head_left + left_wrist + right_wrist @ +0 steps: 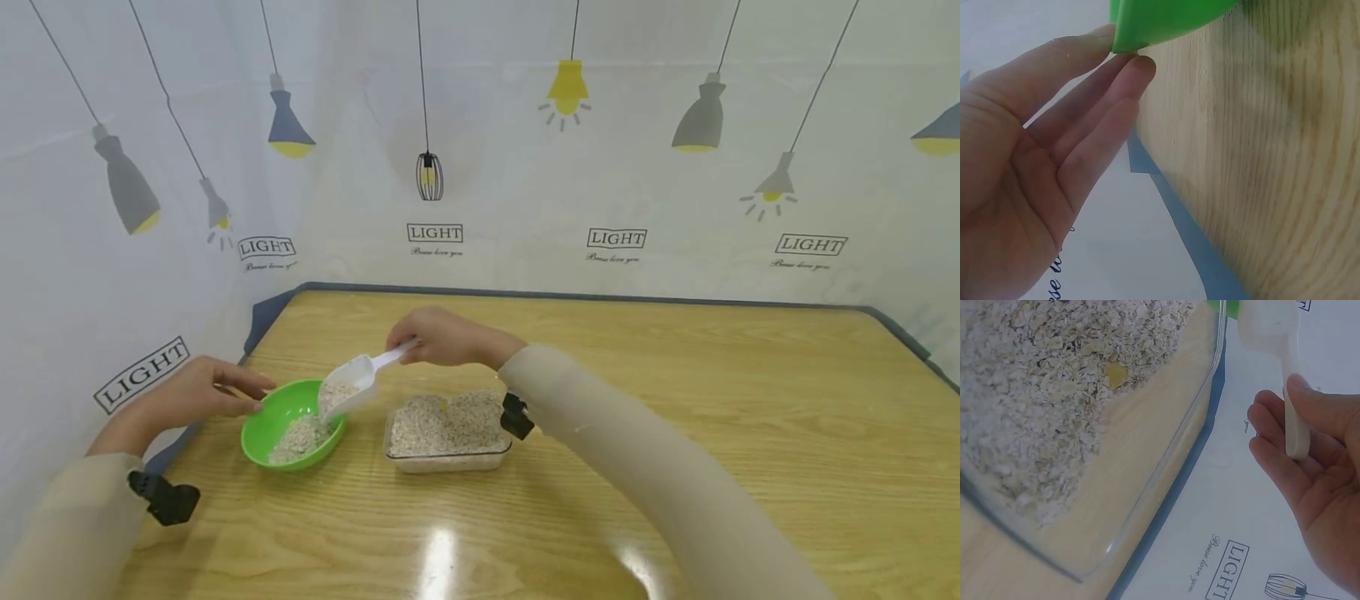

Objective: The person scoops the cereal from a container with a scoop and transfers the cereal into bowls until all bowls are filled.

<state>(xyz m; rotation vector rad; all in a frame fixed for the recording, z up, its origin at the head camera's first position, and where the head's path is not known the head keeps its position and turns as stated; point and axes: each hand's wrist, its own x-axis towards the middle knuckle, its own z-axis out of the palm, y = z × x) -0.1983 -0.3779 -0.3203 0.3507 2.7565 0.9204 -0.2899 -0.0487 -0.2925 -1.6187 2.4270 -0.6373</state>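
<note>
My right hand (438, 336) grips the handle of a white scoop (352, 379), its thumb lying along the handle in the right wrist view. Oat flakes fill the scoop, which tilts down over the right side of a green bowl (255, 429). A heap of oat flakes (300, 440) lies in the bowl. On the bowl's left, my left hand (191, 390) pinches the rim between thumb and fingers; the left wrist view shows the fingertips (1141, 65) at the edge. Below my right forearm stands a clear rectangular container (450, 462) of oat flakes (1041, 381).
The wooden table (675, 400) has a blue edge along its back and sides. A white curtain (510, 167) printed with lamps hangs behind and at the left, close to my left hand. Inside the container a small yellow piece (1115, 374) lies among the flakes.
</note>
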